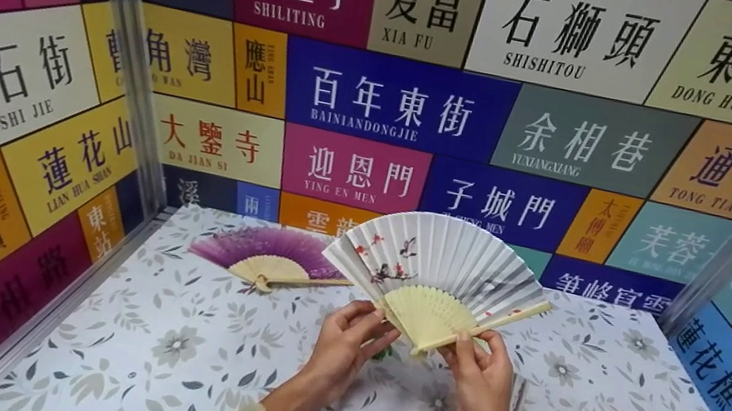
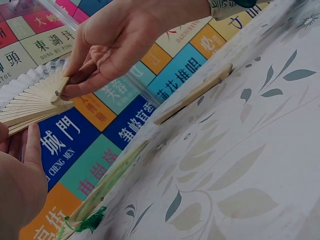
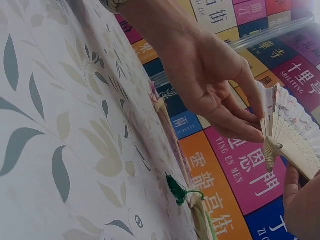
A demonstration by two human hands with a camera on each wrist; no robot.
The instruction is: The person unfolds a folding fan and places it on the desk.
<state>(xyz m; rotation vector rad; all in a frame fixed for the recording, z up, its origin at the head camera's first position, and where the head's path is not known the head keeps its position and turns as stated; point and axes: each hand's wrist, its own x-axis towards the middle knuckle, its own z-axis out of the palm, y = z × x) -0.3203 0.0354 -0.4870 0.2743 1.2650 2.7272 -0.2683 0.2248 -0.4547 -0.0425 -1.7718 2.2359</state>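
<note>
A white folding fan (image 1: 447, 257) with red blossoms and pale wooden ribs is spread wide above the table. Its left outer rib is pinched between the thumb and fingers of my left hand (image 1: 342, 341), near the lower ribs. My right hand (image 1: 480, 369) grips the right guard stick close to the pivot. Up close in the right wrist view, the ribs (image 3: 295, 150) fan out from the pivot between both hands. A purple folding fan (image 1: 286, 252) lies spread on the table, behind and left of my hands.
Under the held fan lies a green fan (image 2: 107, 185) with a green tassel (image 3: 177, 190), mostly hidden in the head view. A folded fan (image 2: 195, 95) rests beside my right forearm. The flowered tablecloth (image 1: 160, 350) meets walls of coloured signs (image 1: 392, 97).
</note>
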